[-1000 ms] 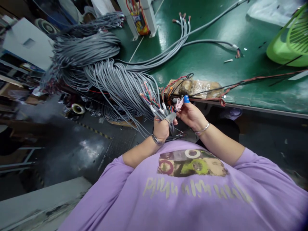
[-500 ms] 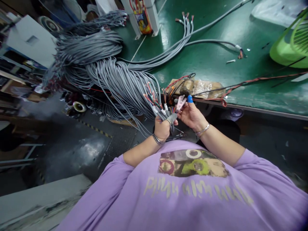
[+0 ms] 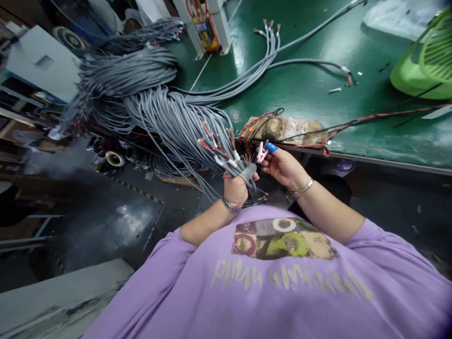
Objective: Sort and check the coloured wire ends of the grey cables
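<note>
My left hand (image 3: 236,189) is closed round the ends of several grey cables (image 3: 231,165), with a grey wrap on one finger. Stripped, multicoloured wire ends (image 3: 212,142) fan out above that fist. To its right, my right hand (image 3: 283,168), with a blue cover on the thumb, pinches a pale pink clip (image 3: 262,153) that looks like a clothes peg. The clip is beside the thin coloured wires (image 3: 250,159) at the bundle's right side; whether it touches them I cannot tell.
Large coils of grey cable (image 3: 169,113) hang over the left end of the green table (image 3: 307,37). A taped cardboard piece (image 3: 300,128) lies at the table edge, with red and black wires (image 3: 353,123). A green basket (image 3: 420,66) stands at the right.
My right hand has turned, and the pink clip has tipped more upright, its shape now clearer. My left hand has shifted slightly left, still gripping the cables.
</note>
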{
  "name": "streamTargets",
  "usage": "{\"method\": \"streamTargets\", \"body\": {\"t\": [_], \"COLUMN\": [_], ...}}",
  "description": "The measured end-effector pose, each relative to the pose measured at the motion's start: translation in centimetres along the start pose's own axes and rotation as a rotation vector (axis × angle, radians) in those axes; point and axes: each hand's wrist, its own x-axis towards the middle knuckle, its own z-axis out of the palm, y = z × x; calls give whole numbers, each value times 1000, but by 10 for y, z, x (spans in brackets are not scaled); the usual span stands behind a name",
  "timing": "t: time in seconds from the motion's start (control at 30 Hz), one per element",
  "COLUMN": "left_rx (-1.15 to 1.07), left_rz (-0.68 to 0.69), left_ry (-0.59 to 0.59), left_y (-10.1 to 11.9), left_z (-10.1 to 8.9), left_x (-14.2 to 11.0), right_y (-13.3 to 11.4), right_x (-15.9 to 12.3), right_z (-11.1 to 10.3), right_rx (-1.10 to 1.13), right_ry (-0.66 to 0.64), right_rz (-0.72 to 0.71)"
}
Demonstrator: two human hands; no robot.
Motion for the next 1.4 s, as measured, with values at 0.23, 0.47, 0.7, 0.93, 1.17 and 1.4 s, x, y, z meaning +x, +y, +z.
{"method": "streamTargets", "body": {"t": [0.23, 0.47, 0.7, 0.93, 1.17, 1.4], "left_rx": [-11, 46, 59, 78, 61, 40], "left_rz": [16, 14, 8, 36, 2, -40], "left_ry": [26, 52, 56, 13, 19, -78], "left_y": [1, -5, -8, -11, -6, -5], "left_z": [7, 7, 4, 1, -2, -14], "left_x": [3, 4, 3, 1, -4, -4], "right_y": [14, 19, 18, 21, 17, 19], "right_x": [2, 10, 17, 16, 6, 1], "right_z": [-1, 2, 6, 8, 5, -14], "right_rx": [-56, 3, 93, 108, 233, 202], "right_ry": [99, 76, 60, 102, 101, 39], "right_rz": [-187, -128, -102, -105, 55, 72]}}
